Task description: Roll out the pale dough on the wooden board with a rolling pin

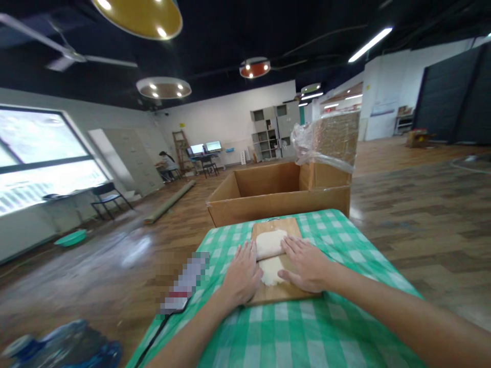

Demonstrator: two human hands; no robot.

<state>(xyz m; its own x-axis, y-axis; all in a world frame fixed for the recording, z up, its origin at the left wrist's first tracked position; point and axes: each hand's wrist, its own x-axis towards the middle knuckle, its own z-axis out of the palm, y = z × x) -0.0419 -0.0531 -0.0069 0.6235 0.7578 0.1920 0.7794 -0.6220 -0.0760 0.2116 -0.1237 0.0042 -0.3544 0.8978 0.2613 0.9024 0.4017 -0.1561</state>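
Pale, soft-looking dough slab (270,244) on a light-brown wooden board (287,293), middle of the table, which has a green-and-white checked cloth (276,329). Thicker smooth part far, thinner ragged-edged part near; can't tell if it's one folded piece or two.

Left hand (241,273): fairly flat, fingers extended and close together along the dough's left edge, thumb toward the near part. Right hand (305,261): opened out, fingertips on the right end of the thick part, thumb apart, by the near part's right side. Both touch the dough, neither closed round it.

Step looks like shaping or folding by hand. To do it well: match pressure left and right, or the slab will probably skew. Use flat fingers, not tips; tips would likely dent it. Keep the thick part square to the board, ease the ragged near edge in gently, tearing is a risk there. Board seems loose on the cloth, so push down more than away. Blurred-out dark-edged object (186,283) at left, clear of the work; mind its black cable (152,340) near the left forearm.
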